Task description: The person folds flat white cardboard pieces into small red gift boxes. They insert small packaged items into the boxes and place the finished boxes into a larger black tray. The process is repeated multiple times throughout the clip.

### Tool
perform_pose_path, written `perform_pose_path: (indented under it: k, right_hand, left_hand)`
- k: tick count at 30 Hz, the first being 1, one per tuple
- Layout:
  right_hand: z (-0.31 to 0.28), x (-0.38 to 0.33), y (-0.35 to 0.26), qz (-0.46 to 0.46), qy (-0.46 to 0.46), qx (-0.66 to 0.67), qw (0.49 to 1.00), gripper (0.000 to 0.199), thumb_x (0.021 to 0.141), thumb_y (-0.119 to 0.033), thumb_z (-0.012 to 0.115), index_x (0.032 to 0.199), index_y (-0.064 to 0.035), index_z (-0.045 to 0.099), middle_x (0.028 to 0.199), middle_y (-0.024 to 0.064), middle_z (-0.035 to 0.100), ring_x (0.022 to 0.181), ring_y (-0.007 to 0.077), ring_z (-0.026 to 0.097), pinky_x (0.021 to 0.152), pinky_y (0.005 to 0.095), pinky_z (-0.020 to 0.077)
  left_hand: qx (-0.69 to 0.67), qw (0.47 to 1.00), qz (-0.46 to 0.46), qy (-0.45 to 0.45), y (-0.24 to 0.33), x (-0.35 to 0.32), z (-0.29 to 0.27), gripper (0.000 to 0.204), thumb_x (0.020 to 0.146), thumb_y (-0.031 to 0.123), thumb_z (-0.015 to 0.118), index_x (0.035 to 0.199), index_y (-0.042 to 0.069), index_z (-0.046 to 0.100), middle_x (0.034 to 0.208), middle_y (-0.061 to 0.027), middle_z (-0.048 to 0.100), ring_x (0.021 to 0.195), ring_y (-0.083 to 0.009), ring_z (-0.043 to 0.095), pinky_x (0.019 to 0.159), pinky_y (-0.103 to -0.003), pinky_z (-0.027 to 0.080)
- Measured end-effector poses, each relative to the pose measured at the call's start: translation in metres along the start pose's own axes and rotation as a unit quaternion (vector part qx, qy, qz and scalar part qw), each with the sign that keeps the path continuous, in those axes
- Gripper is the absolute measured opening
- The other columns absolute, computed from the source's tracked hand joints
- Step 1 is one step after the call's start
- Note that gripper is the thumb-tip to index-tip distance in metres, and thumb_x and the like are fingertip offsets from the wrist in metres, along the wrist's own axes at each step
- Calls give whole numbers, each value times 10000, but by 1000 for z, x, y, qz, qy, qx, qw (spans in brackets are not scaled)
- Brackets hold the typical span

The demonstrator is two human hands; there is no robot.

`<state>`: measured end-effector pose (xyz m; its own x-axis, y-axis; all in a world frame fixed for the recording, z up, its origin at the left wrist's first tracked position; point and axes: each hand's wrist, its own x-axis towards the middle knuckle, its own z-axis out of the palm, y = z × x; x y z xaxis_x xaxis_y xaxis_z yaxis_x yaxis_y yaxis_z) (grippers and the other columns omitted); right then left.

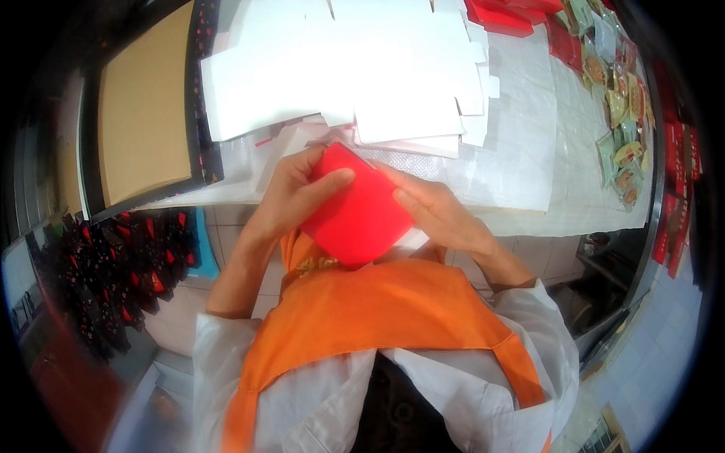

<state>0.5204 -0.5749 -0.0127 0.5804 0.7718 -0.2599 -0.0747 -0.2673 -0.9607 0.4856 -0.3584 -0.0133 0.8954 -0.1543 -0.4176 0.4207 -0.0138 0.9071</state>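
Yellow lettering (317, 266) on the orange apron (370, 306), just off centre toward eight o'clock, was too skewed to read, and print on the wrapped packets (626, 155) at two o'clock was too small to make out.

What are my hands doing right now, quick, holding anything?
Left hand: closed, holding the red piece, thumb on top.
Right hand: at the red piece's right edge; whether it grips cannot be told.

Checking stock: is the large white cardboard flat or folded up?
Flat: the large white cardboard lies spread in overlapping sheets, notched edges showing.
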Motion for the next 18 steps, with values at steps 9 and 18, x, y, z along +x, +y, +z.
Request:
perform_pose_path:
  k: [9, 18]
  right_hand:
    - [3, 1, -3, -25, 39, 48, 998, 418, 932, -178, 329, 1317, -16, 311, 1310, 172, 390, 1205, 269, 389, 993, 314, 309]
    - [1, -3, 1, -76, 49, -31, 995, 390, 895, -88, 410, 1271, 10, 379, 1305, 159, 405, 1211, 267, 390, 1004, 318, 312]
  left_hand:
    - [-26, 999, 18, -15, 0, -2, -2, 178, 828, 135, 595, 960, 15, 586, 873, -20, 598, 793, -79, 549, 697, -220, 463]
    - [-79, 995, 43, -37, -4, -2, 2, 159, 830, 107, 585, 961, 17, 580, 877, -11, 592, 797, -67, 537, 706, -213, 453]
